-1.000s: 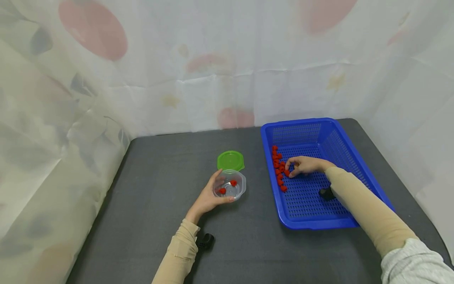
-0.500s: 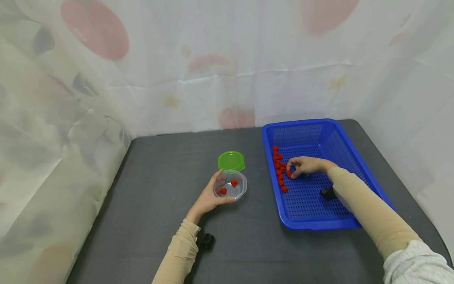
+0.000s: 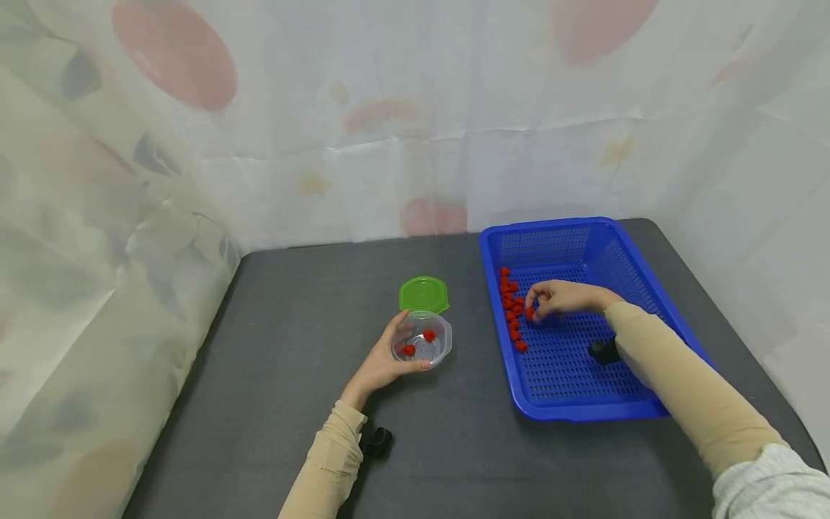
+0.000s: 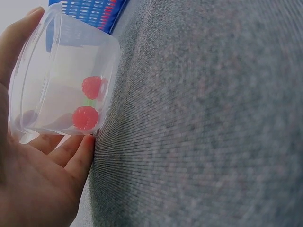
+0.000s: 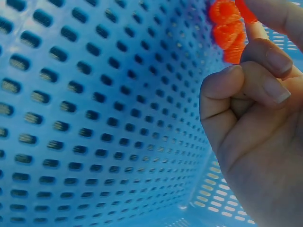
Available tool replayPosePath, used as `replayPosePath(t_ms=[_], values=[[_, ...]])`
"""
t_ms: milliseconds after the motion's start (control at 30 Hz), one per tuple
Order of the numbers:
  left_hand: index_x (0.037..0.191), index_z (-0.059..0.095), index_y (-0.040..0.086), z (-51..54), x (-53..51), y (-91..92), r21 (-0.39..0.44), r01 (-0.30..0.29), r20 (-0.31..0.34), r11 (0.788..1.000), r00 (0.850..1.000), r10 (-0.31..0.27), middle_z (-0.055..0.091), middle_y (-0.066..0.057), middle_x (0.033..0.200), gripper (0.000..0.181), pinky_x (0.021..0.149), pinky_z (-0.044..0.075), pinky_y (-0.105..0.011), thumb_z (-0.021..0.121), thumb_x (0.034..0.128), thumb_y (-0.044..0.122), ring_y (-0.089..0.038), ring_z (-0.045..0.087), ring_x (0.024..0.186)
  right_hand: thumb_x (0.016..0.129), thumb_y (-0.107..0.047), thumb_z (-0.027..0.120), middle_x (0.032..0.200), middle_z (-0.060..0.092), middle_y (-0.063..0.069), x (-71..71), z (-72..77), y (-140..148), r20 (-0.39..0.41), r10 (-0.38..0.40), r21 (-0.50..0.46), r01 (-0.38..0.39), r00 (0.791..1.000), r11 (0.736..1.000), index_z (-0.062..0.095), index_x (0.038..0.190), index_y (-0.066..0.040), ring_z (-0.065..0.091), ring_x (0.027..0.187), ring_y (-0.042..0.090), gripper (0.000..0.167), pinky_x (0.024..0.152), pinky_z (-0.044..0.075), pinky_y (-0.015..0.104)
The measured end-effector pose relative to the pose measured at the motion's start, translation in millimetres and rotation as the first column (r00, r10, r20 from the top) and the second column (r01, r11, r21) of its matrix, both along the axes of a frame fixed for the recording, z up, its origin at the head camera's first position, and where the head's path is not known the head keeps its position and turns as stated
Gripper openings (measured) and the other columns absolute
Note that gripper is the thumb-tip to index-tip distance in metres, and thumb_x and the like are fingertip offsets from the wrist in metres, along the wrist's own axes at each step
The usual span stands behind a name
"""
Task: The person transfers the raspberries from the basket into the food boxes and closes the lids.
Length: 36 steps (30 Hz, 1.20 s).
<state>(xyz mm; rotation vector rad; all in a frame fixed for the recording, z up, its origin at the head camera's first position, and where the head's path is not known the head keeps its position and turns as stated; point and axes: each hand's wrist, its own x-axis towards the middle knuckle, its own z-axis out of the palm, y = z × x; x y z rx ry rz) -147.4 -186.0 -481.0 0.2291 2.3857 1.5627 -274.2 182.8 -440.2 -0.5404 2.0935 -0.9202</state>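
My left hand (image 3: 379,364) grips a clear plastic tub (image 3: 443,342) by its sides, thumb at the near side and fingers round the far left. Two red raspberries (image 4: 85,117) lie at the bottom of the tub, clearest in the left wrist view. Inside the blue perforated basket (image 3: 551,412), my right hand (image 3: 570,297) pinches one raspberry (image 5: 245,12) between thumb and index finger, while its other fingers curl into the palm. Several more raspberries (image 3: 509,303) lie in a strip along the basket's left wall, just left of those fingertips.
A green lid (image 3: 424,294) lies on the dark grey table (image 3: 285,346) just behind the tub. The basket takes up the table's right side, its raised rim between the two hands. Patterned white sheeting (image 3: 337,180) hangs behind and at both sides.
My right hand has lifted slightly with the pinched raspberry, drawing a little away from the strip of raspberries. The left hand and tub hold practically still.
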Motion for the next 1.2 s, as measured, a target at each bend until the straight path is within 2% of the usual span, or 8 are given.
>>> replayPosePath(t_ms=[100,200,433,633,767,933,1000,1200], values=[[0.15,0.013,0.021,11.2,4.1,1.9,-0.001,0.004,0.003,1.0,1.0,-0.004,0.032,-0.019,0.148,0.1,0.109,0.029,-0.053,0.079,0.0744,0.02,-0.035,0.032,0.138,0.087,-0.015,0.062,0.062,0.043,-0.003,0.9,7.7,-1.4,-0.012,0.004,-0.019,-0.005,1.0,1.0,0.051,0.11,0.0,0.045,0.06,0.012,0.029,0.059,0.041,0.029],[0.15,0.013,0.018,16.0,6.0,3.0,0.004,-0.001,-0.005,1.0,1.0,0.001,0.033,-0.019,0.147,0.1,0.108,0.03,-0.054,0.079,0.0743,0.021,-0.036,0.032,0.137,0.089,-0.016,0.06,0.062,0.041,-0.002,1.2,15.2,-1.6,-0.027,0.0,-0.042,-0.001,1.0,0.999,0.051,0.111,0.0,0.05,0.065,0.015,0.029,0.062,0.042,0.032],[0.15,0.014,0.019,15.4,5.9,3.5,0.001,-0.008,-0.01,1.0,1.0,0.008,0.034,-0.019,0.147,0.101,0.109,0.03,-0.053,0.079,0.0734,0.021,-0.035,0.033,0.137,0.09,-0.014,0.06,0.063,0.039,-0.001,-0.1,25.8,-0.6,-0.049,0.006,-0.067,-0.009,0.999,0.998,0.048,0.114,0.003,0.047,0.067,0.019,0.032,0.065,0.044,0.035],[0.15,0.015,0.02,17.3,6.0,3.4,-0.009,-0.014,-0.01,1.0,1.0,0.013,0.036,-0.019,0.146,0.101,0.109,0.03,-0.053,0.08,0.073,0.021,-0.034,0.034,0.137,0.093,-0.015,0.054,0.062,0.039,-0.001,0.0,30.9,-4.1,-0.038,0.021,-0.107,-0.025,0.999,0.994,0.045,0.115,0.007,0.059,0.101,0.03,0.032,0.068,0.046,0.035],[0.15,0.014,0.018,17.9,5.7,3.2,-0.013,-0.006,-0.006,1.0,1.0,0.006,0.035,-0.019,0.147,0.1,0.109,0.03,-0.054,0.079,0.0739,0.022,-0.035,0.033,0.137,0.093,-0.014,0.054,0.062,0.038,0.001,1.1,37.1,-9.1,-0.034,0.01,-0.122,-0.014,0.999,0.992,0.045,0.114,0.006,0.06,0.095,0.028,0.03,0.072,0.047,0.035],[0.15,0.013,0.021,-7.5,-3.1,-2.2,-0.009,-0.016,-0.017,1.0,1.0,0.016,0.036,-0.014,0.147,0.103,0.109,0.03,-0.053,0.081,0.0723,0.023,-0.031,0.034,0.137,0.092,-0.01,0.054,0.062,0.036,0.001,2.4,44.5,-16.8,-0.048,0.025,-0.152,-0.032,0.999,0.988,0.046,0.113,0.004,0.052,0.068,0.018,0.026,0.07,0.047,0.03],[0.15,0.014,0.024,-17.8,-6.1,-4.0,-0.007,-0.028,-0.024,1.0,0.999,0.028,0.037,-0.01,0.146,0.104,0.109,0.03,-0.053,0.082,0.0709,0.025,-0.029,0.035,0.137,0.092,-0.012,0.056,0.062,0.036,0.0,2.4,46.4,-19.5,-0.057,0.034,-0.157,-0.042,0.998,0.987,0.047,0.112,0.002,0.048,0.064,0.018,0.027,0.067,0.045,0.029],[0.149,0.017,0.027,-20.6,-5.3,-3.9,-0.008,-0.047,-0.043,0.999,0.998,0.047,0.041,-0.005,0.143,0.105,0.107,0.032,-0.052,0.083,0.0675,0.033,-0.025,0.039,0.135,0.091,-0.013,0.057,0.062,0.038,0.0,2.5,50.7,-28.4,-0.066,0.053,-0.165,-0.063,0.996,0.984,0.047,0.112,0.002,0.046,0.064,0.015,0.028,0.065,0.044,0.028]])
